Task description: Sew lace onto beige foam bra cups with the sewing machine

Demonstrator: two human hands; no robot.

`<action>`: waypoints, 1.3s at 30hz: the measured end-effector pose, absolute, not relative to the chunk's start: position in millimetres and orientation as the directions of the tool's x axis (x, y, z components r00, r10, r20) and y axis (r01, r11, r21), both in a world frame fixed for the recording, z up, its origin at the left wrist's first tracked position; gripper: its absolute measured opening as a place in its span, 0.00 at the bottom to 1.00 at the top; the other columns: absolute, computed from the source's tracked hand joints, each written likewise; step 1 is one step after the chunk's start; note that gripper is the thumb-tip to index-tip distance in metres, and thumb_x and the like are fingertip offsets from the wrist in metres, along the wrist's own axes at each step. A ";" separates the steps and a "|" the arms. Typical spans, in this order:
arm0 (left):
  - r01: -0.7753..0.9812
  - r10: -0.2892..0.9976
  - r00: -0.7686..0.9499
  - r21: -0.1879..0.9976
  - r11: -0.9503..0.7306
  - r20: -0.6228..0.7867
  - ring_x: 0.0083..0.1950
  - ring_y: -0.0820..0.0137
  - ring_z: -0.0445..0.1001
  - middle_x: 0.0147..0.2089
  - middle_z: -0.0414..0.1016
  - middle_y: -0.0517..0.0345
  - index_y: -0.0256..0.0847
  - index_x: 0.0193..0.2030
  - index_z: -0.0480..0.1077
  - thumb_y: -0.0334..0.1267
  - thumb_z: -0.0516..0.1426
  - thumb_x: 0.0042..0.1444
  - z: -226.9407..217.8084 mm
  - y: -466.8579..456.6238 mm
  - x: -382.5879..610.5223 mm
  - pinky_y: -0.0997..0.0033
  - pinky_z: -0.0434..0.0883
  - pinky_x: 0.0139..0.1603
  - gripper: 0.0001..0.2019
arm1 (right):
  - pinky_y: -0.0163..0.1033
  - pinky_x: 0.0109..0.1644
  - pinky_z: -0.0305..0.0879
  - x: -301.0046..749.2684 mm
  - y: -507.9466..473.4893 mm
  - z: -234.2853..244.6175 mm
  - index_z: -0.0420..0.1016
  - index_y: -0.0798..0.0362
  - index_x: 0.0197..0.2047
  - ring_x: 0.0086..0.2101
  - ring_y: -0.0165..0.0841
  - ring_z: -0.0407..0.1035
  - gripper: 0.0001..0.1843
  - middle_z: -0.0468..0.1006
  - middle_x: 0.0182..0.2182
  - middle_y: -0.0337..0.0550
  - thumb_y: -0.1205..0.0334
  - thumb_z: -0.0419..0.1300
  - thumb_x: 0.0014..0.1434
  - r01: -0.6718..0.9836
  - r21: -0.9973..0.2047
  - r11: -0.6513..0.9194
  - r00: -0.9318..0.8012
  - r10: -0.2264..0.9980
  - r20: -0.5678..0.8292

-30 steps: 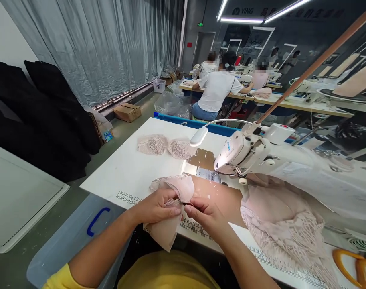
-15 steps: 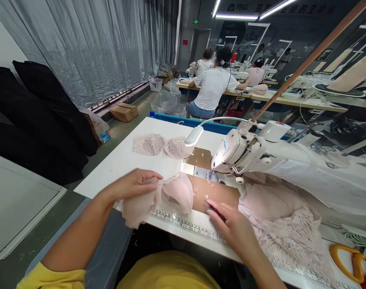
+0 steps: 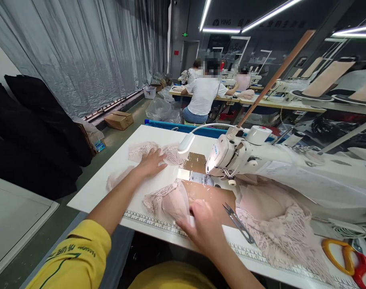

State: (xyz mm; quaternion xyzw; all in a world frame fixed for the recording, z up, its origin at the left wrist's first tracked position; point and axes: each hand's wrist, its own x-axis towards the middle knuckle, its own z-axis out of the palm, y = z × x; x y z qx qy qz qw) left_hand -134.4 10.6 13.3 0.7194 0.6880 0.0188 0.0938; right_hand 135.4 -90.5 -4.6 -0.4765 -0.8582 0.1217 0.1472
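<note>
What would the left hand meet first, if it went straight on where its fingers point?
Probably the lace cup near the white lamp; whether the left hand touches it is unclear.

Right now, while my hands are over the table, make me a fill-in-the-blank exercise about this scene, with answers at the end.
Of the left hand and the right hand, the one farther from you is the ____.
The smooth fabric cup by the right hand is pale ____.
The thread snips lie to the ____ of the right hand.
The left sleeve is mostly ____.

Missing words: left; pink; right; yellow.
</note>
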 end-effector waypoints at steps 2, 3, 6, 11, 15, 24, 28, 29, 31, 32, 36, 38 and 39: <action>0.987 0.989 0.058 0.160 -0.036 -0.136 0.73 0.47 0.38 0.74 0.39 0.53 0.51 0.69 0.50 0.56 0.42 0.63 7.8 31.6 -130.5 0.31 0.46 0.63 0.30 | 0.42 0.37 0.59 113.2 -89.0 -5.6 0.69 0.53 0.31 0.36 0.42 0.66 0.08 0.73 0.34 0.47 0.58 0.60 0.56 0.796 -0.314 0.518 -0.498 0.855 0.146; 0.987 0.988 0.056 0.157 -0.033 -0.143 0.73 0.46 0.39 0.74 0.40 0.53 0.51 0.69 0.50 0.56 0.42 0.63 5.8 39.6 -132.2 0.31 0.45 0.63 0.29 | 0.41 0.36 0.58 108.1 -87.3 -6.5 0.68 0.53 0.30 0.35 0.40 0.66 0.05 0.73 0.33 0.47 0.62 0.58 0.57 0.791 -0.324 0.519 -0.496 0.854 0.157; 0.988 0.990 0.038 0.151 -0.017 -0.139 0.72 0.45 0.42 0.73 0.43 0.50 0.50 0.68 0.53 0.54 0.44 0.63 7.1 50.8 -144.5 0.29 0.46 0.62 0.28 | 0.38 0.33 0.56 115.7 -81.8 -7.9 0.64 0.52 0.26 0.31 0.36 0.64 0.08 0.71 0.27 0.42 0.66 0.54 0.57 0.720 -0.495 0.486 -0.468 0.867 0.171; 0.981 0.995 0.100 0.171 -0.097 -0.009 0.70 0.47 0.48 0.70 0.51 0.44 0.42 0.65 0.58 0.42 0.49 0.62 24.1 27.9 -131.1 0.36 0.51 0.64 0.25 | 0.35 0.30 0.58 160.0 -80.4 -7.6 0.70 0.52 0.30 0.26 0.33 0.63 0.13 0.70 0.24 0.39 0.51 0.56 0.57 0.359 -0.913 0.196 -0.390 0.920 0.044; 0.793 0.829 0.528 0.243 -0.558 0.182 0.62 0.61 0.65 0.60 0.69 0.49 0.42 0.57 0.67 0.36 0.50 0.62 20.7 -4.7 -62.6 0.58 0.62 0.63 0.17 | 0.38 0.35 0.64 179.8 -85.5 -10.1 0.73 0.54 0.37 0.31 0.35 0.66 0.16 0.73 0.29 0.41 0.49 0.60 0.53 0.103 -0.994 0.043 -0.335 0.942 0.006; 0.711 0.728 0.676 0.160 -0.685 0.111 0.65 0.57 0.60 0.65 0.63 0.47 0.37 0.61 0.63 0.41 0.49 0.63 -9.1 -26.3 17.4 0.57 0.63 0.59 0.21 | 0.32 0.25 0.57 222.5 -109.6 0.7 0.67 0.52 0.25 0.21 0.28 0.58 0.16 0.64 0.19 0.33 0.51 0.66 0.47 -0.063 -0.998 -0.024 -0.150 0.989 -0.015; 0.924 0.936 0.346 0.151 -0.352 0.064 0.59 0.49 0.65 0.59 0.67 0.35 0.31 0.56 0.67 0.44 0.48 0.63 -0.6 -19.2 -7.8 0.49 0.66 0.54 0.22 | 0.35 0.25 0.63 261.9 -116.5 -0.1 0.73 0.51 0.33 0.21 0.32 0.65 0.14 0.72 0.22 0.37 0.54 0.68 0.45 -0.205 -0.975 -0.084 0.088 0.991 -0.104; 0.938 0.950 0.306 0.150 -0.313 0.068 0.58 0.47 0.66 0.58 0.68 0.34 0.30 0.55 0.68 0.43 0.47 0.63 2.2 -14.0 -14.2 0.48 0.66 0.53 0.21 | 0.36 0.25 0.64 269.3 -116.7 -1.4 0.74 0.51 0.34 0.21 0.33 0.66 0.13 0.74 0.22 0.38 0.55 0.67 0.46 -0.211 -0.974 -0.080 0.152 0.982 -0.114; 0.940 0.953 0.290 0.160 -0.300 0.086 0.61 0.47 0.62 0.60 0.65 0.34 0.31 0.56 0.67 0.43 0.46 0.64 6.3 -0.8 -23.3 0.47 0.63 0.57 0.21 | 0.36 0.24 0.64 277.6 -116.0 -3.5 0.74 0.49 0.33 0.21 0.34 0.67 0.08 0.74 0.22 0.38 0.56 0.63 0.51 -0.160 -0.987 -0.035 0.270 0.960 -0.077; 0.936 0.951 0.296 0.169 -0.308 0.091 0.64 0.48 0.59 0.63 0.61 0.36 0.33 0.59 0.65 0.44 0.46 0.64 6.8 6.4 -25.8 0.48 0.61 0.60 0.22 | 0.36 0.23 0.64 278.3 -115.4 -3.9 0.74 0.49 0.31 0.21 0.34 0.66 0.06 0.74 0.21 0.39 0.57 0.61 0.52 -0.108 -0.994 -0.018 0.288 0.956 -0.048; 0.903 0.926 0.377 0.210 -0.375 0.036 0.71 0.48 0.46 0.71 0.49 0.44 0.40 0.67 0.55 0.53 0.46 0.64 -1.4 27.7 -26.6 0.44 0.50 0.67 0.30 | 0.36 0.24 0.64 265.8 -116.5 1.9 0.71 0.48 0.28 0.21 0.34 0.64 0.07 0.70 0.19 0.38 0.55 0.59 0.53 -0.027 -0.999 -0.022 0.177 0.984 -0.026; 0.878 0.901 0.435 0.227 -0.422 -0.006 0.72 0.50 0.44 0.72 0.48 0.49 0.44 0.69 0.53 0.57 0.44 0.63 -6.9 28.7 -25.9 0.43 0.46 0.68 0.31 | 0.35 0.23 0.62 258.8 -118.4 7.5 0.69 0.48 0.31 0.20 0.32 0.62 0.09 0.67 0.19 0.35 0.51 0.60 0.53 -0.104 -0.991 -0.090 0.095 0.990 -0.100; 0.860 0.883 0.468 0.241 -0.450 -0.023 0.72 0.51 0.42 0.73 0.46 0.50 0.46 0.69 0.52 0.58 0.44 0.63 -8.6 26.1 -25.9 0.44 0.44 0.69 0.31 | 0.34 0.21 0.60 257.4 -118.9 10.2 0.68 0.48 0.33 0.19 0.31 0.61 0.11 0.66 0.19 0.34 0.50 0.60 0.54 -0.146 -0.980 -0.135 0.050 0.988 -0.144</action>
